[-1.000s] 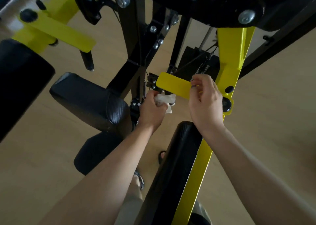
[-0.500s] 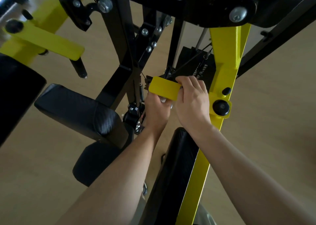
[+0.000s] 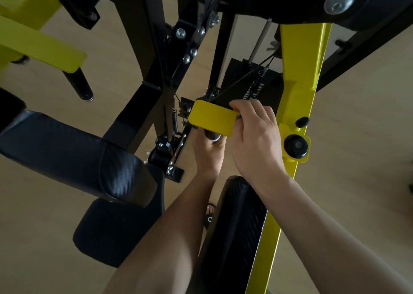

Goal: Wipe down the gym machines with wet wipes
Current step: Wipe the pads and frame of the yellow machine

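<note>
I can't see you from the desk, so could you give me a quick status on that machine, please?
Right hand grips yellow plate. Left hand curled under it at black handle end; wipe not visible. Nothing in the way.

Two hands reach into the machine: the left hand (image 3: 207,153) and the right hand (image 3: 254,141). Three black pads show: one long pad (image 3: 73,155), one seat pad (image 3: 116,231), and one narrow pad (image 3: 232,231). Two yellow plates show, one (image 3: 212,120) central, one (image 3: 44,50) left. Two black knobs (image 3: 296,146) sit on the yellow post.
</note>
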Motion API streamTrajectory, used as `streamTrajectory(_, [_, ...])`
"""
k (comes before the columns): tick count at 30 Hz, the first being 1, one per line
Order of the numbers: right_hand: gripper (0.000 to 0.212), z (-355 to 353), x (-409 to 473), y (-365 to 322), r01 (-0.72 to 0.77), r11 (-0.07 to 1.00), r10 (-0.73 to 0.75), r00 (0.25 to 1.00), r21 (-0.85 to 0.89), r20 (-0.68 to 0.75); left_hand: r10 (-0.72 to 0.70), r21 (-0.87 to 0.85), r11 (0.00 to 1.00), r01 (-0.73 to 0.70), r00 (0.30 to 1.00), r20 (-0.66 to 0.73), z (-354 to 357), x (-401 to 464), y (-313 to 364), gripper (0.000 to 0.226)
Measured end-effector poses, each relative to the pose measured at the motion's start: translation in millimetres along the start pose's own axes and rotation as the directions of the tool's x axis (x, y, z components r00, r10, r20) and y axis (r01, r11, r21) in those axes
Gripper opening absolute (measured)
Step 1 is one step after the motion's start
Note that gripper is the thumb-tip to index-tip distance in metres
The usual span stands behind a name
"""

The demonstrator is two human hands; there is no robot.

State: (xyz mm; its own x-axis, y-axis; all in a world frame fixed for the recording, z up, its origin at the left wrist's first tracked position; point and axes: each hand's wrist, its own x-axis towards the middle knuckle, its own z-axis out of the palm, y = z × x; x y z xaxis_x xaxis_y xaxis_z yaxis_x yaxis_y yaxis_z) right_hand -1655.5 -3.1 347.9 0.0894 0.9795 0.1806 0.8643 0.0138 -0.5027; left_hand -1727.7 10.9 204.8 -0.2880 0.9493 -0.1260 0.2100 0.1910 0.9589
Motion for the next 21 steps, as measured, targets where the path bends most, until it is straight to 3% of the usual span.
streamTrajectory(6, [0.035, -2, 1, 2, 0.002, 1.000, -0.001, 0.999, -0.029, 0.054, -0.140, 0.023, 0.990, 0.138, 0.978, 0.155, -7, -1, -5, 0.041])
streamTrajectory(10, [0.036, 0, 0, 2, -0.002, 0.999, 0.004, 0.999, -0.042, 0.054, -0.492, 0.090, 0.870, 0.484, 0.847, 0.203, -19, -19, -14, 0.010])
streamTrajectory(13, [0.034, -1, 1, 1, -0.003, 0.998, 0.006, 0.998, -0.055, 0.059, -0.614, -0.109, 0.777, 0.620, 0.784, 0.090, -36, -22, -18, 0.004])
streamTrajectory(15, [0.034, -2, 1, 0, -0.003, 0.998, 0.007, 0.998, -0.059, 0.063, -0.635, -0.232, 0.740, 0.631, 0.769, 0.066, -46, -14, -1, 0.017])
streamTrajectory(21, [0.034, -3, 0, -3, 0.000, 0.998, 0.004, 0.998, -0.061, 0.065, -0.607, -0.577, 0.580, 0.576, 0.777, 0.165, -54, 21, 74, 0.019])
